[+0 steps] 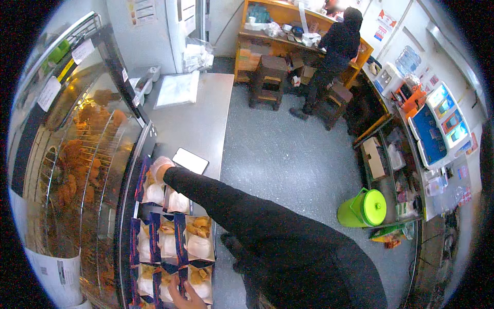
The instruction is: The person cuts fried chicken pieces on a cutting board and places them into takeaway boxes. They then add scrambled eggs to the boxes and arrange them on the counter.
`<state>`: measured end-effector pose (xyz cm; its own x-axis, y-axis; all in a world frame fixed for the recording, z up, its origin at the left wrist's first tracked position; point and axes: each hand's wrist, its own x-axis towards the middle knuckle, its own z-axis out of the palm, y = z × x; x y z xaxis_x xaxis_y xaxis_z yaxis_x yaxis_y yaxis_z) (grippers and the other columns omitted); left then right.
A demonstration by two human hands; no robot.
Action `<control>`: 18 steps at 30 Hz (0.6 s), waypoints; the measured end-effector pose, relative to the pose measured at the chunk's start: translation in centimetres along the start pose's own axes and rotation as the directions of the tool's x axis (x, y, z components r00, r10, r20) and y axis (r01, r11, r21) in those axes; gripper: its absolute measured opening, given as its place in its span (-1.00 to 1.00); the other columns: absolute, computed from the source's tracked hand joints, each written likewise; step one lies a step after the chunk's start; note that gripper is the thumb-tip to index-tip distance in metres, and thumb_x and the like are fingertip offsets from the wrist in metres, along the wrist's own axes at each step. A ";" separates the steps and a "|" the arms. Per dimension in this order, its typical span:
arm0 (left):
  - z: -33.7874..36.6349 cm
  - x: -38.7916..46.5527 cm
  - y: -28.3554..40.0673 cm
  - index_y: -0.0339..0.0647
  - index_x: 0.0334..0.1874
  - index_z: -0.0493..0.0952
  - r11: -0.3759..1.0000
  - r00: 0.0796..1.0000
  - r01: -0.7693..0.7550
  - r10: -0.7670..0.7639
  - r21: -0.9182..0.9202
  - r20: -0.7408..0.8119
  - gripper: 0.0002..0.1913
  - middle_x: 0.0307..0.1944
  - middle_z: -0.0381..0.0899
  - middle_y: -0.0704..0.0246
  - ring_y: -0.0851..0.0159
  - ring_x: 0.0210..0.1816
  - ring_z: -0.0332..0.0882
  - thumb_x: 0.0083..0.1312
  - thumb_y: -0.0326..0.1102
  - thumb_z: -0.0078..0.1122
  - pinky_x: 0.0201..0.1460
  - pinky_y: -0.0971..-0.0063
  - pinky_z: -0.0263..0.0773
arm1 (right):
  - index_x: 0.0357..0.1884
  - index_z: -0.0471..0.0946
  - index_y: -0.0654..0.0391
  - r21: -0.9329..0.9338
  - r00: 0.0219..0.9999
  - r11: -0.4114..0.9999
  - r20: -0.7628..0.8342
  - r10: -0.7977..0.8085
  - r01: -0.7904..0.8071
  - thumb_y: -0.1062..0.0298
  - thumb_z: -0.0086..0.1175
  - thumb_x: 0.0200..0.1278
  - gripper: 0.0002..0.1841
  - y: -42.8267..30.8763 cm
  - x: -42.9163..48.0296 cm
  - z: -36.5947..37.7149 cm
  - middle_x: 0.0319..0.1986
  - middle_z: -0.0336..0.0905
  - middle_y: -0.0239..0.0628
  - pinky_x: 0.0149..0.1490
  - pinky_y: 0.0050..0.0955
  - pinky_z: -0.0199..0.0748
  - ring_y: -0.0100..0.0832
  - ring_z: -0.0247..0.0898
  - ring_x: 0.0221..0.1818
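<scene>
My right hand (161,170), in a clear plastic glove, reaches into an open paper meal box (154,194) at the far end of the counter; its fingertips are hidden. This box holds a white wrapped portion and some food. Beside it stands another box with a white wrapped portion (178,202). Closer in, several boxes with dark blue flaps stand in rows, holding white wrapped portions (199,247) and fried pieces (198,227). Low in the view, my left hand (184,294) is over the nearest row, finger and thumb apart at a blue flap. A phone (190,160) lies by my right wrist.
A glass display cabinet (88,162) with fried food borders the boxes at left. Plastic bags (177,89) lie on the steel counter (210,116). A person in dark clothes (339,50) stands at a wooden shelf unit. A green lidded bucket (361,208) and dark stools (270,81) are on the floor.
</scene>
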<state>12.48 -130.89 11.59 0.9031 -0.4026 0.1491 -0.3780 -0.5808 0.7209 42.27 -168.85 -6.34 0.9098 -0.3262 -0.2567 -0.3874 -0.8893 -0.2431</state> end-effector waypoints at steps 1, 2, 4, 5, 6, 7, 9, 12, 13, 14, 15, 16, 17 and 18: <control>-0.3 -1.5 0.1 -0.41 0.30 0.47 0.996 0.995 0.083 -0.083 0.014 0.050 -0.57 0.20 0.56 0.04 -0.03 0.21 0.50 0.50 -0.27 0.13 0.28 0.13 0.40 | -0.13 0.79 0.02 -0.169 0.993 0.979 -0.025 -0.117 0.111 0.15 0.38 0.00 -0.65 -0.4 -1.1 -1.0 -0.17 0.78 -0.25 -0.09 -0.19 0.64 -0.22 0.72 -0.10; -1.5 -3.3 0.2 -0.42 0.31 0.45 0.985 0.980 0.166 -0.169 0.039 0.105 -0.57 0.22 0.53 0.01 -0.03 0.24 0.48 0.48 -0.32 0.16 0.29 0.15 0.40 | -0.13 0.79 0.01 -0.294 0.982 0.955 0.166 0.087 -0.035 0.16 0.39 -0.01 -0.65 -1.7 -1.1 -2.3 -0.18 0.78 -0.24 -0.10 -0.19 0.64 -0.22 0.72 -0.09; -1.5 -5.6 0.2 -0.44 0.32 0.43 0.961 0.952 0.273 -0.277 0.053 0.132 -0.55 0.25 0.50 -0.03 -0.02 0.25 0.47 0.45 -0.39 0.19 0.32 0.18 0.39 | -0.16 0.79 0.00 -0.440 0.883 0.881 0.326 0.337 -0.174 0.16 0.40 -0.03 -0.66 -1.9 -1.9 -3.5 -0.19 0.78 -0.24 -0.11 -0.19 0.64 -0.22 0.72 -0.10; -1.4 -6.4 0.2 -0.46 0.32 0.42 0.954 0.948 0.298 -0.300 0.041 0.109 -0.55 0.26 0.49 -0.03 -0.01 0.24 0.47 0.44 -0.41 0.19 0.32 0.19 0.38 | -0.18 0.79 0.00 -0.440 0.866 0.875 0.339 0.368 -0.200 0.16 0.40 -0.04 -0.67 -2.3 -1.7 -4.0 -0.20 0.78 -0.24 -0.12 -0.18 0.64 -0.22 0.72 -0.10; -1.1 -7.3 0.2 -0.48 0.33 0.41 0.945 0.941 0.325 -0.326 0.027 0.086 -0.55 0.27 0.48 -0.03 -0.01 0.24 0.48 0.44 -0.43 0.20 0.33 0.20 0.38 | -0.22 0.79 -0.01 -0.285 0.947 0.947 0.236 0.219 -0.148 0.16 0.40 -0.06 -0.69 -1.2 -2.2 -3.4 -0.22 0.78 -0.25 -0.13 -0.16 0.64 -0.21 0.72 -0.12; -0.7 -7.7 0.1 -0.51 0.32 0.40 0.944 0.941 0.325 -0.328 0.050 0.078 -0.54 0.26 0.48 -0.04 0.01 0.24 0.48 0.45 -0.42 0.18 0.33 0.21 0.39 | -0.26 0.79 -0.01 -0.117 0.992 0.990 0.094 0.087 -0.076 0.15 0.40 -0.07 -0.71 -0.6 -2.2 -3.0 -0.23 0.78 -0.26 -0.15 -0.15 0.64 -0.21 0.72 -0.14; 0.8 -7.6 0.2 -0.51 0.33 0.39 0.961 0.960 0.274 -0.269 -0.045 0.082 -0.53 0.27 0.47 -0.05 0.02 0.25 0.48 0.45 -0.41 0.19 0.33 0.20 0.38 | -0.28 0.78 0.01 0.089 0.978 0.982 -0.139 -0.155 0.168 0.17 0.37 -0.07 -0.73 1.6 -3.1 -1.5 -0.26 0.76 -0.25 -0.16 -0.12 0.62 -0.19 0.70 -0.17; 4.4 -5.5 1.3 -0.29 0.34 0.44 0.950 0.947 0.312 -0.309 0.017 -0.088 -0.53 0.23 0.54 0.12 0.03 0.26 0.47 0.47 -0.19 0.19 0.40 0.17 0.30 | -0.24 0.74 0.08 0.017 0.769 0.826 -0.375 -0.517 0.563 0.22 0.27 -0.01 -0.73 4.0 -4.2 -1.0 -0.29 0.72 -0.20 -0.13 -0.09 0.57 -0.14 0.64 -0.18; 6.1 -6.1 3.5 -0.32 0.32 0.46 0.925 0.913 0.375 -0.380 -0.062 -0.151 -0.58 0.20 0.56 0.07 0.05 0.21 0.50 0.45 -0.36 0.17 0.34 0.21 0.33 | -0.23 0.73 0.10 -0.073 0.616 0.732 -0.487 -0.619 0.678 0.24 0.23 0.01 -0.73 4.8 -4.7 -1.9 -0.30 0.70 -0.18 -0.12 -0.08 0.55 -0.12 0.63 -0.19; 7.5 -4.9 4.8 -0.34 0.30 0.47 0.936 0.924 0.351 -0.342 0.031 -0.170 -0.59 0.20 0.57 0.09 0.11 0.20 0.51 0.44 -0.38 0.19 0.33 0.25 0.34 | -0.22 0.71 0.12 -0.160 0.439 0.629 -0.586 -0.681 0.761 0.26 0.20 0.03 -0.73 5.7 -5.4 -3.2 -0.31 0.68 -0.16 -0.11 -0.07 0.54 -0.10 0.61 -0.19; 8.6 -3.8 6.3 -0.34 0.27 0.50 0.956 0.957 0.268 -0.249 0.120 -0.150 -0.61 0.16 0.60 0.09 0.12 0.16 0.55 0.44 -0.37 0.19 0.31 0.28 0.37 | -0.20 0.70 0.14 -0.186 0.315 0.556 -0.662 -0.680 0.810 0.27 0.17 0.05 -0.72 6.6 -6.0 -5.1 -0.32 0.67 -0.14 -0.10 -0.06 0.52 -0.08 0.59 -0.20; 10.6 -1.6 7.4 -0.33 0.24 0.53 0.940 0.930 0.336 -0.340 -0.051 -0.142 -0.63 0.11 0.64 0.13 0.13 0.11 0.60 0.43 -0.37 0.21 0.26 0.30 0.41 | -0.12 0.67 0.16 -0.006 0.409 0.506 -0.581 -0.704 0.863 0.27 0.16 0.12 -0.70 8.1 -6.7 -7.5 -0.24 0.67 -0.15 -0.04 -0.13 0.53 -0.14 0.59 -0.15; 12.7 0.4 8.9 -0.32 0.20 0.55 0.941 0.922 0.315 -0.334 -0.122 -0.195 -0.65 0.07 0.66 0.17 0.12 0.08 0.62 0.40 -0.39 0.24 0.22 0.30 0.44 | -0.04 0.65 0.18 0.245 0.523 0.480 -0.585 -0.619 0.842 0.26 0.15 0.20 -0.67 10.1 -7.9 -9.8 -0.16 0.66 -0.16 0.01 -0.20 0.53 -0.21 0.60 -0.10; 14.3 2.5 10.2 -0.29 0.19 0.56 0.966 0.958 0.234 -0.248 -0.109 -0.141 -0.64 0.05 0.66 0.14 0.11 0.10 0.62 0.36 -0.40 0.28 0.21 0.32 0.45 | 0.04 0.63 0.21 0.508 0.634 0.395 -0.493 -0.596 0.766 0.26 0.15 0.27 -0.65 12.4 -9.4 -11.9 -0.08 0.66 -0.17 0.06 -0.27 0.54 -0.27 0.60 -0.05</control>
<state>8.00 -147.90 9.64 0.9881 -0.1421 0.0591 -0.1313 -0.5780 0.8054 30.68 -180.59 4.18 0.8811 0.1650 0.4433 0.4682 -0.4379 -0.7675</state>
